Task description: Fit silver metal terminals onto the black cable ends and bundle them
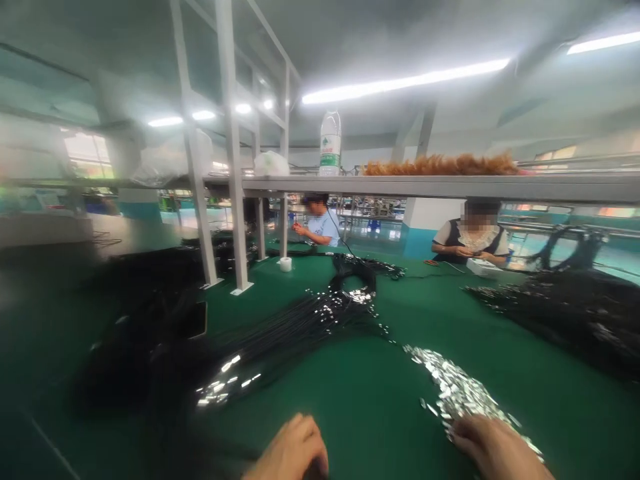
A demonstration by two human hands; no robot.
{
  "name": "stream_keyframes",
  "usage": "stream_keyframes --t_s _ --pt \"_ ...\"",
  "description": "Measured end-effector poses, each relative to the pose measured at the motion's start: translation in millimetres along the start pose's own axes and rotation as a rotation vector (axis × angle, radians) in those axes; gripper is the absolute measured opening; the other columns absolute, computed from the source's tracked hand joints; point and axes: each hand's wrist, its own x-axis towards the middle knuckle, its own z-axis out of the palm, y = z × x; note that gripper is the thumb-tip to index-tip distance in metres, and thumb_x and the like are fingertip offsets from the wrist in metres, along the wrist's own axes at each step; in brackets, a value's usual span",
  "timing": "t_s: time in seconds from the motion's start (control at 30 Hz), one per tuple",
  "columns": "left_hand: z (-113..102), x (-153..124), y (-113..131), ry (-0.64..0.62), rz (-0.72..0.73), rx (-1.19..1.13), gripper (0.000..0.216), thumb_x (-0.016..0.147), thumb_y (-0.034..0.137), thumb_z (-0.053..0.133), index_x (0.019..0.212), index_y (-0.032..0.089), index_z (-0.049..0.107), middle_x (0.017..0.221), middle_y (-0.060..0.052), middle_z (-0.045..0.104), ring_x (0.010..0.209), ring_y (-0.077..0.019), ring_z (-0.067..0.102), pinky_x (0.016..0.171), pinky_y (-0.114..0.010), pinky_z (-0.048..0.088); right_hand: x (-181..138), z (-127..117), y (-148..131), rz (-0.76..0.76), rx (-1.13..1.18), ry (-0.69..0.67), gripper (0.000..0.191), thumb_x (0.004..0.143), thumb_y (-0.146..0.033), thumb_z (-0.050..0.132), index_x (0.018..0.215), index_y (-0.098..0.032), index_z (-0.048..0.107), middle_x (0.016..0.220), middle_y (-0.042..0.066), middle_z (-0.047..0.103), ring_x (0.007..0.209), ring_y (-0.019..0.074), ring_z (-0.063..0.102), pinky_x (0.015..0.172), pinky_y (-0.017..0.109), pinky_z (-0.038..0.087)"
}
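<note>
Loose metal bits right under the right hand, easy to scatter

Right hand (493, 450) lies flat and open on the pile of small metal pieces (453, 387); a careless sweep would probably spread them over the green surface (370, 400). Left hand (293, 453) looks loosely curled beside the black cable bundle (280, 340), can't tell if it holds anything. More dark cable heaps (565, 313) crowd both sides; two other people sit at the far edge

Worktop (380, 413): we see matt green cloth.
Clips (450, 387): shiny metal.
Cables (300, 327): we see black, glossy plastic.
Bottle (330, 143): clear plastic.
</note>
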Motion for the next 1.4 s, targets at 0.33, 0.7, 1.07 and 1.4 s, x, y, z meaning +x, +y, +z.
stream_keyframes --t_s 0.33,0.7,1.07,1.4 --pt "-8 42 22 0.181 0.039 -0.268 0.022 0.091 0.030 0.035 0.088 0.026 0.057 0.085 0.002 0.064 0.078 -0.0159 0.059 0.069 -0.022 0.042 -5 -19 -28 0.211 0.790 0.267 0.029 0.062 -0.047 0.073 0.067 -0.019 0.073 0.068 0.007 0.071 0.064 0.0248 0.059 0.060 0.033 0.044" --pt "28 126 135 0.083 0.367 -0.459 0.029 0.086 0.022 0.045 0.096 0.021 0.072 0.077 -0.002 0.070 0.068 -0.0165 0.061 0.063 -0.022 0.043 -5 -28 -18 0.152 1.258 0.314 0.037 0.064 -0.047 0.079 0.085 -0.018 0.073 0.068 0.004 0.070 0.069 0.0178 0.062 0.065 0.025 0.047" --pt "21 126 122 0.218 0.137 -0.639 0.025 0.080 0.033 0.053 0.082 0.019 0.073 0.064 -0.001 0.066 0.064 -0.0166 0.059 0.060 -0.022 0.043 -8 -29 -33 -0.050 1.070 0.361 0.020 0.072 -0.041 0.073 0.075 -0.022 0.076 0.069 0.002 0.064 0.058 0.0145 0.054 0.055 0.024 0.047" --pt "19 121 121 0.232 0.144 -0.486 0.024 0.082 0.029 0.050 0.082 0.021 0.072 0.068 0.000 0.068 0.064 -0.0165 0.057 0.058 -0.022 0.039 -11 -34 -29 -0.223 0.694 0.300 0.010 0.083 -0.026 0.061 0.076 -0.024 0.069 0.076 0.001 0.067 0.071 0.0167 0.060 0.065 0.022 0.046"
